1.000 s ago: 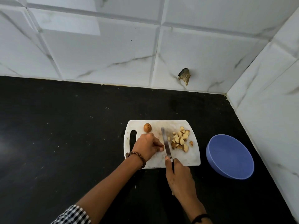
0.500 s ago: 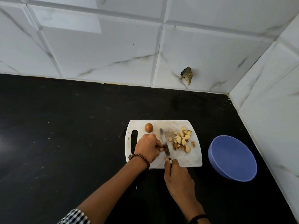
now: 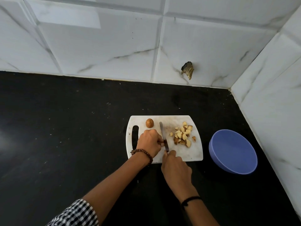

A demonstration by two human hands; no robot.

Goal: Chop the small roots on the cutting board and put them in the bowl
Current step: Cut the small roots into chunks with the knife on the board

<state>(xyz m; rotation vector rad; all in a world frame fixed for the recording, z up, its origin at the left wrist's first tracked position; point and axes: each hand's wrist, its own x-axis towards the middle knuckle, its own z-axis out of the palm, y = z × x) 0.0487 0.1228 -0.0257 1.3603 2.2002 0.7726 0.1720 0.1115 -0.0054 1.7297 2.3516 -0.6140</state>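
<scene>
A white cutting board lies on the black counter. One whole brown root sits near its far left edge. A pile of chopped root pieces lies on the board's right half. My left hand pins a small root piece against the board, mostly hidden under the fingers. My right hand grips a knife whose blade rests right beside the left fingertips. An empty blue bowl stands to the right of the board.
White marble-look tiled walls meet in a corner at the back right. A chipped hole marks the back wall. The black counter stretches wide to the left.
The knife blade has shifted slightly left, closer to my left fingers. Both hands stay on the board; the pile and whole root have not moved.
</scene>
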